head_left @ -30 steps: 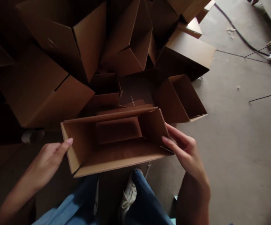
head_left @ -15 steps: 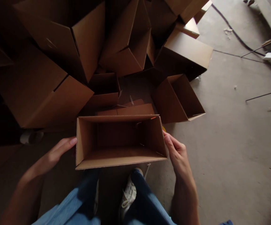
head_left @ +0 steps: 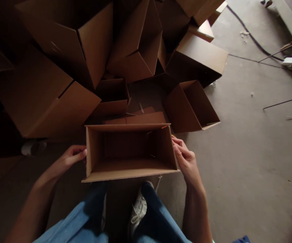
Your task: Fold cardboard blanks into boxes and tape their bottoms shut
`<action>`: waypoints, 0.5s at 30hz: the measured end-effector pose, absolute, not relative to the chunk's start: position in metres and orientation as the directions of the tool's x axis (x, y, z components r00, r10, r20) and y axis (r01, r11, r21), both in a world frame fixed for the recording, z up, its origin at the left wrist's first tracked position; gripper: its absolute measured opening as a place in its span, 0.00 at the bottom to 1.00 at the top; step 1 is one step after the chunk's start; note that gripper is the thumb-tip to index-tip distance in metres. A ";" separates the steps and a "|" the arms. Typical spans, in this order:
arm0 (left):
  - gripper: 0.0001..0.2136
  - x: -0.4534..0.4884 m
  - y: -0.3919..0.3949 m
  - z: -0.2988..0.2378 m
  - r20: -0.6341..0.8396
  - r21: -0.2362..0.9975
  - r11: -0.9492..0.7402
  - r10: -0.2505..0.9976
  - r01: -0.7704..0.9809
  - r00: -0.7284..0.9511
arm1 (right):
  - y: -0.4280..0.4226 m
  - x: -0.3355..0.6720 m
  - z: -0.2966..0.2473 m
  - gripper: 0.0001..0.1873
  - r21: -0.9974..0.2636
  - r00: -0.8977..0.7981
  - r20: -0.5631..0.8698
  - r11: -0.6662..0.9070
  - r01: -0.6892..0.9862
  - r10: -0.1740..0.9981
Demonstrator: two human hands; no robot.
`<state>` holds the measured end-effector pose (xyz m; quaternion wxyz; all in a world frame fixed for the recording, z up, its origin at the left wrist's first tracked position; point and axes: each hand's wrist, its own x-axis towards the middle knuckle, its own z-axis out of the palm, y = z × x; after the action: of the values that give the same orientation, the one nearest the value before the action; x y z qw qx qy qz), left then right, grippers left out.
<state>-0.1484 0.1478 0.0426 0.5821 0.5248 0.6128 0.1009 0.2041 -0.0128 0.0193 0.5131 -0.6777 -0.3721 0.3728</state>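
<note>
The left fingers (head_left: 81, 153) are curling around the outer wall of an open corrugated cardboard box (head_left: 132, 150) and gripping it, while the right fingers (head_left: 177, 145) are clamping its opposite edge near the far corner! The left hand (head_left: 70, 158) and right hand (head_left: 186, 162) are holding the box between them, open side facing up toward the camera, right over the knees of the person's blue jeans (head_left: 92, 216) and a white sneaker (head_left: 139, 211). Too much squeeze could buckle those thin walls, and the box could twist and slip away! Just ahead, flat cardboard pieces (head_left: 146, 118) are lying almost against the far rim, and a smaller box (head_left: 188, 108) is tipping on its side nearby. Behind them, a big heap of cardboard boxes (head_left: 67, 50) is leaning at odd angles, so a careless push forward could send it sliding. Off to the right, a black cable (head_left: 252, 38) and thin metal rods (head_left: 285, 103) are lying across the concrete floor (head_left: 249, 152), waiting to snag a stray foot
</note>
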 end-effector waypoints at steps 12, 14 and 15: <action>0.24 -0.129 0.154 0.042 -0.652 0.686 0.271 0.641 0.675 0.405 | -0.004 0.204 0.022 0.11 -0.953 0.470 -0.075 -0.202 0.227 0.879; 0.25 -0.120 0.154 0.045 -0.658 0.653 0.241 0.651 0.718 0.380 | 0.000 0.202 0.022 0.13 -0.931 0.465 -0.046 -0.207 0.300 0.884; 0.25 -0.116 0.154 0.046 -0.664 0.640 0.242 0.652 0.729 0.366 | 0.002 0.201 0.022 0.14 -0.924 0.445 -0.040 -0.203 0.324 0.895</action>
<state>-0.1161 0.1541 0.0464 0.5524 0.6146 0.5621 -0.0349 0.2007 0.0024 0.0219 0.4642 -0.7120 -0.4280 0.3072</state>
